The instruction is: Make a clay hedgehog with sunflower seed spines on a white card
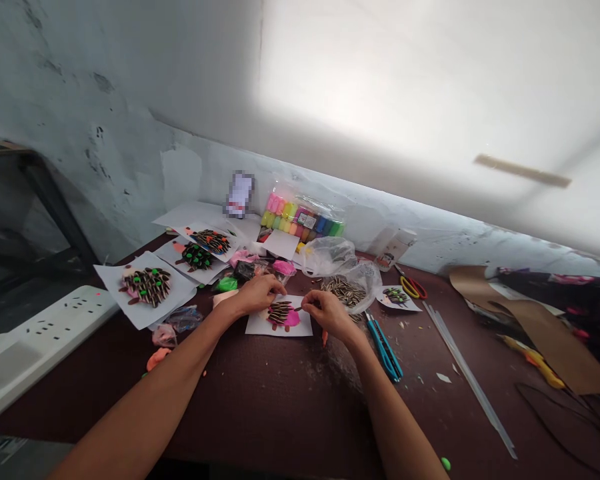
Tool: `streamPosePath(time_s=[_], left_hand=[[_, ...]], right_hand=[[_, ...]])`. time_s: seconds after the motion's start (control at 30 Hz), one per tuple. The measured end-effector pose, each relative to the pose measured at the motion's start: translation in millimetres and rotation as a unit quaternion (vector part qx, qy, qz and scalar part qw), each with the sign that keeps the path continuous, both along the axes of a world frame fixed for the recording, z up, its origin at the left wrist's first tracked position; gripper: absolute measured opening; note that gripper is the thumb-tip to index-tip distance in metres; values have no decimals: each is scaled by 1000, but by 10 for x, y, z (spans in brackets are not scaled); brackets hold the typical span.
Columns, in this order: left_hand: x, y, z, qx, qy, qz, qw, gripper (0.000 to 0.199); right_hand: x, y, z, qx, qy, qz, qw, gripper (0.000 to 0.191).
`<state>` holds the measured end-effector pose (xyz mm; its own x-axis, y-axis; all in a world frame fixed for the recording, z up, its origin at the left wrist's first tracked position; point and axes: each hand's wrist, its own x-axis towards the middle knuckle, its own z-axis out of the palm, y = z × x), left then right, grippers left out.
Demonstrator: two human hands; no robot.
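A white card (300, 328) lies on the dark red table, bearing a pink clay shape (291, 317) with striped seeds (280, 312) pressed into its left part and brown clay bits at its lower edge. My left hand (261, 293) rests at the card's upper left, fingers bent; what lies under its fingertips is hidden. My right hand (327, 312) is at the card's right side, thumb and forefinger pinching a small dark seed (299, 309) beside the pink clay. Behind it, a clear plastic bag (363, 283) holds loose striped seeds (343, 290).
Finished-looking seed hedgehogs on cards (147, 287) lie at the left, beside a white power strip (55, 333). Coloured clay packs (303, 220) stand at the back. Right of my hand are a blue cutter (384, 348), scissors (413, 287), glue sticks (470, 380) and a yellow glue gun (535, 361).
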<state>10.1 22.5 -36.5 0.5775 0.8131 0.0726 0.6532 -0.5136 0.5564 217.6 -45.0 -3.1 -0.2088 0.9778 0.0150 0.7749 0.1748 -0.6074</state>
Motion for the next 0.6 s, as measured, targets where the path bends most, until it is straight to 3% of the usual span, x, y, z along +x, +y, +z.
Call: streamPosePath(time_s=[0.2, 0.3, 0.4, 0.6], left_hand=[[-12, 28, -39, 15, -8, -10, 1000, 39], [-13, 36, -53, 16, -12, -11, 1000, 39], [-12, 28, -44, 11, -12, -6, 1000, 38], [-12, 13, -28, 9, -14, -3, 1000, 38]], right_hand=[[21, -23, 91, 28, -62, -8, 998, 13], [61, -10, 97, 48, -132, -47, 989, 14], [55, -10, 74, 51, -203, -46, 977, 13], [8, -22, 33, 44, -218, -34, 974, 19]])
